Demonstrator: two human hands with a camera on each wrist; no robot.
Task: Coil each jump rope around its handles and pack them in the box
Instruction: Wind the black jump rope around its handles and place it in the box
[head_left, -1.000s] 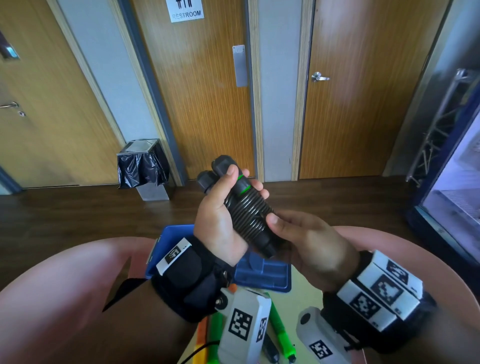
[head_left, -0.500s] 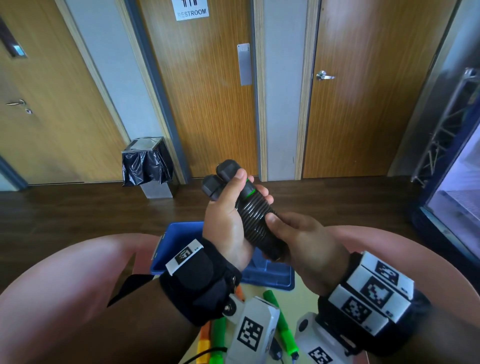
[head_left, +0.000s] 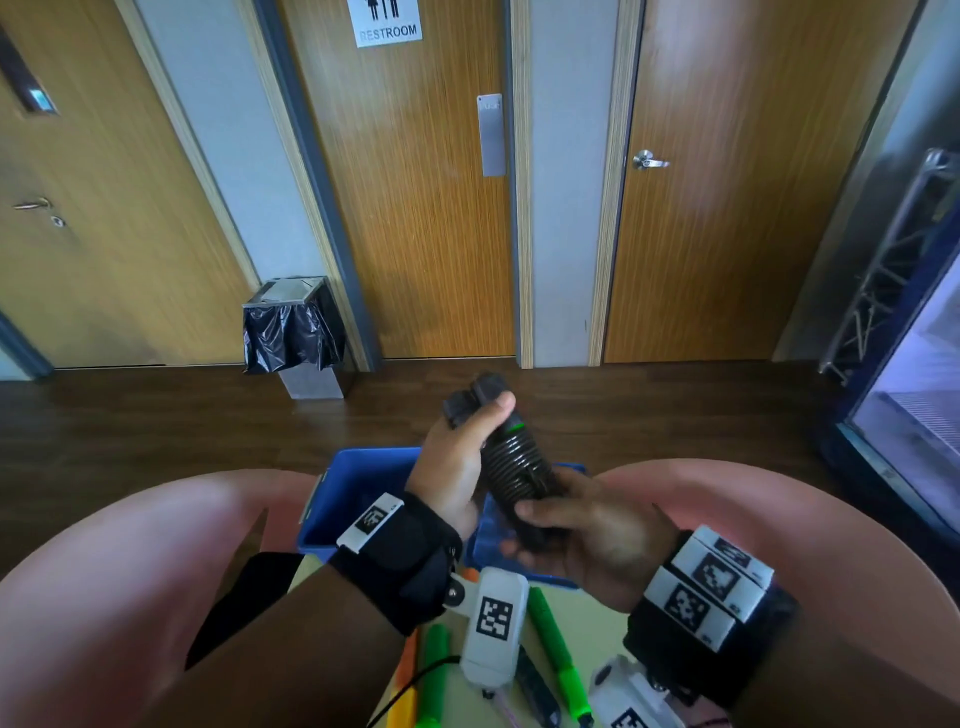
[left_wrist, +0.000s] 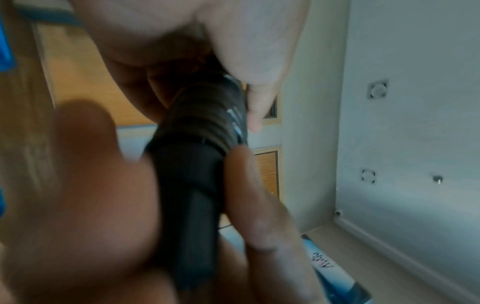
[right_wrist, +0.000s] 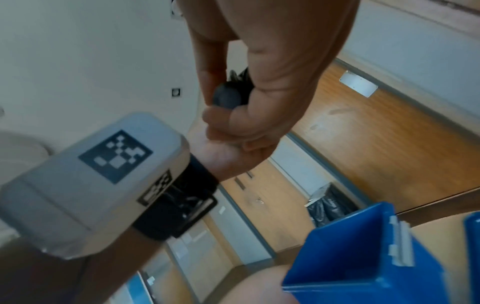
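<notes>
A black jump rope (head_left: 511, 467), its cord coiled tightly round both handles, is held tilted just above the open blue box (head_left: 353, 483). My left hand (head_left: 462, 452) grips the upper part, thumb near the handle caps. My right hand (head_left: 566, 519) is wrapped round the lower end. The left wrist view shows the same bundle (left_wrist: 197, 164) close up between fingers. In the right wrist view a handle cap (right_wrist: 228, 98) shows inside a curled hand, with the blue box (right_wrist: 363, 257) below.
Green handles (head_left: 556, 654) and an orange one (head_left: 408, 686) of other ropes lie on the pale table under my wrists. Pink rounded surfaces (head_left: 130, 561) flank the table. A bin with a black bag (head_left: 293, 332) stands by the wooden doors.
Both hands have lowered the coiled black rope a little, closer over the blue box. My right hand's fingers have closed further round its lower end.
</notes>
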